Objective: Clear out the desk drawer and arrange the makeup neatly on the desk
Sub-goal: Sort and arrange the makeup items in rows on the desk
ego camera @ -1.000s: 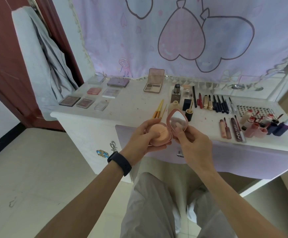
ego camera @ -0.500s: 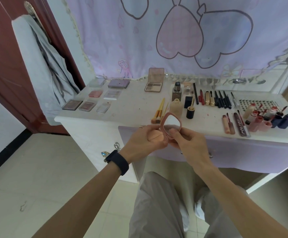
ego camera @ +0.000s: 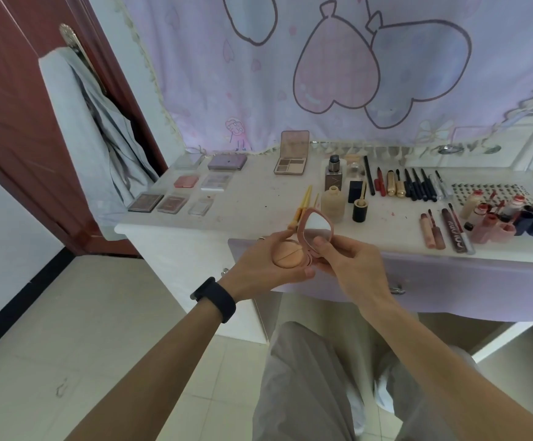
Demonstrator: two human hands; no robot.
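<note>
A pink heart-shaped cushion compact [ego camera: 293,254] is held open in front of the desk, its peach puff facing up and its mirrored lid [ego camera: 317,226] raised. My left hand [ego camera: 268,265] cradles the base from the left with the fingers curled round it. My right hand [ego camera: 351,262] pinches the lid's lower edge with thumb and fingers. The lilac drawer front [ego camera: 449,281] lies just behind my hands. On the white desk [ego camera: 252,202] stand palettes, bottles, pencils and lip products in rows.
Flat palettes [ego camera: 172,203] sit at the desk's left, an open eyeshadow palette [ego camera: 292,154] at the back. Yellow brushes [ego camera: 303,206], a foundation bottle [ego camera: 333,202] and pencils [ego camera: 414,187] fill the middle, lip glosses [ego camera: 494,221] the right. A grey garment [ego camera: 99,138] hangs on the door.
The compact has dropped slightly, and its lid has tilted back again so the puff shows. Both hands keep their hold. The camera has tilted a little.
</note>
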